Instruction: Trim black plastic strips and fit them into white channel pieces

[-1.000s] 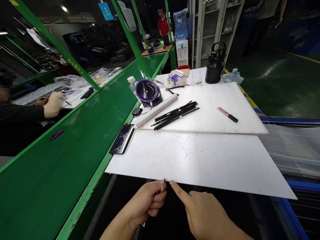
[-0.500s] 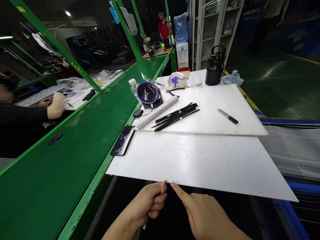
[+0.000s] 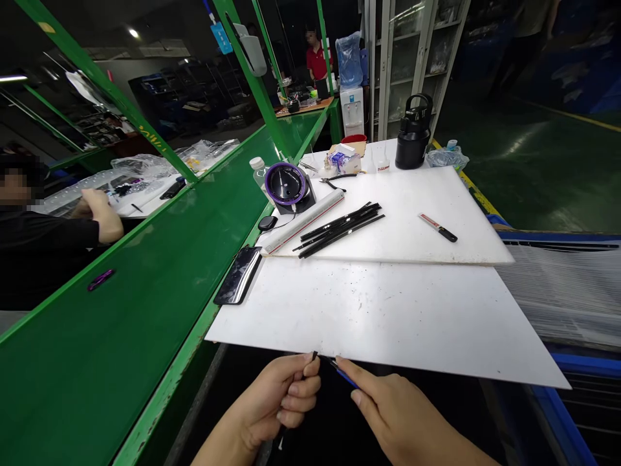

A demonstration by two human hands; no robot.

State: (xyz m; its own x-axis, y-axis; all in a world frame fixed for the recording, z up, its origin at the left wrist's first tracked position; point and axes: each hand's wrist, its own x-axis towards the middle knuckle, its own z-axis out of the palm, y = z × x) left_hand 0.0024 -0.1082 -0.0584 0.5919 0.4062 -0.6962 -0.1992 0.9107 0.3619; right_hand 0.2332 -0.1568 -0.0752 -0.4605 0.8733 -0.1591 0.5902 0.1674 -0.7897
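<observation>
Rod [image 3: 314, 355] in left hand [image 3: 279, 395] — mostly hidden

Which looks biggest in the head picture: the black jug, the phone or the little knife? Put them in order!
1. Black jug, largest though farthest away.
2. Phone, second, and nearer the camera.
3. Little knife, smallest.

A white bench sheet [image 3: 388, 317] bears a second white board [image 3: 427, 194] and phone [image 3: 239, 274].
</observation>
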